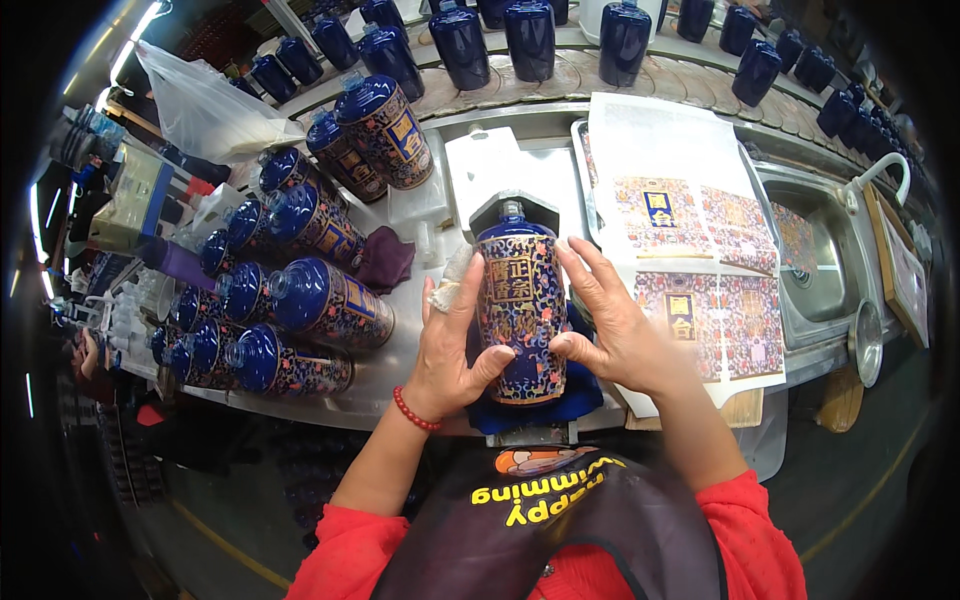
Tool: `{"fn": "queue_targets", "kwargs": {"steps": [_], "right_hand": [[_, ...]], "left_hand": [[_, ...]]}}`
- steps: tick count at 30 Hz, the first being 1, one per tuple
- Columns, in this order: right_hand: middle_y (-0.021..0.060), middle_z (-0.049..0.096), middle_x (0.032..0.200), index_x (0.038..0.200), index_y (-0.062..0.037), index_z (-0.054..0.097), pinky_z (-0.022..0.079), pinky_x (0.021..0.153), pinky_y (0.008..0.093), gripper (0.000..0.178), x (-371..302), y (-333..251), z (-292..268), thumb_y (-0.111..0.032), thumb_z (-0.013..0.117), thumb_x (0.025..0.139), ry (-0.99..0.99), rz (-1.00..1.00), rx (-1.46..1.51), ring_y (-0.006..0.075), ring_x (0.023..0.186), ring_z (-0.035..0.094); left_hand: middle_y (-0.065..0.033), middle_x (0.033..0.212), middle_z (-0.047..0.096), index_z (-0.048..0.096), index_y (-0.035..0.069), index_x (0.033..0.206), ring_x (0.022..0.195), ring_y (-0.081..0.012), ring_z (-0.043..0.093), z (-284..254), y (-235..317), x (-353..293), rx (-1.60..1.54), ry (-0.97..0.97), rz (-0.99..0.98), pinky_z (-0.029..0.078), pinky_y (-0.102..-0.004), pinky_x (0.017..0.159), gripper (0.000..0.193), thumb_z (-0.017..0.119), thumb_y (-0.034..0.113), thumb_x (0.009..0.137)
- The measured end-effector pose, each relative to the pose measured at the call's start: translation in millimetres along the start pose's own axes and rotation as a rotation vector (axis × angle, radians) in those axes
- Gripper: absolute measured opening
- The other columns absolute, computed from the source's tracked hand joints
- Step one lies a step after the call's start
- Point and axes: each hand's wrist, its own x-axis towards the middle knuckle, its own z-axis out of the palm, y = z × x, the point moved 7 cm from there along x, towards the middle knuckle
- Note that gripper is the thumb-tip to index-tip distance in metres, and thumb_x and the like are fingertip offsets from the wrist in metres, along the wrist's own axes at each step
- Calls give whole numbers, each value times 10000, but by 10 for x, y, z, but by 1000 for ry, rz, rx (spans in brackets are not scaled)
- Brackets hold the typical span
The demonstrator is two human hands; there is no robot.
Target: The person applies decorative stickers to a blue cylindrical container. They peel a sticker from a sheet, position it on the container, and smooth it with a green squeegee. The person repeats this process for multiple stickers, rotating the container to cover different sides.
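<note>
A dark blue bottle (521,320) with a colourful floral label and gold panels is in front of me, its neck pointing away. Blue cloth (585,410) shows beneath it, and its neck meets a grey angular rest (543,213). My left hand (445,345) grips its left side, thumb near the label's lower part; a whitish wrap covers one finger. On the opposite side my right hand (622,335) presses with thumb and fingertips along the label's edge, its fingers fairly straight. The undersides of both hands are hidden.
Several labelled blue bottles (330,300) crowd the metal table at left, beside a dark purple cloth (385,258). Printed label sheets (655,255) lie at right, next to a metal sink (820,275). Unlabelled blue bottles (528,40) stand along a curved conveyor (560,75) behind.
</note>
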Motion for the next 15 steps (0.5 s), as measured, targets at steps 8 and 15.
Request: {"fn": "queue_targets", "kwargs": {"steps": [8, 15], "right_hand": [[286, 363, 1554, 1624, -87, 252, 332, 1186, 473, 947, 152, 45, 53, -401, 767, 893, -62, -79, 11, 466, 1439, 368], [237, 274, 1629, 1625, -107, 275, 332, 1195, 462, 982, 22, 64, 22, -505, 763, 871, -152, -40, -1, 421, 1486, 343]], "left_hand": [[-252, 1614, 353, 240, 5, 1616, 1513, -408, 318, 4, -34, 35, 20, -34, 7, 45, -643, 1206, 1006, 595, 649, 929], [-247, 1585, 406, 211, -5, 1621, 1482, -398, 376, 7, -50, 43, -19, -49, -6, 53, -644, 1208, 1061, 507, 742, 927]]}}
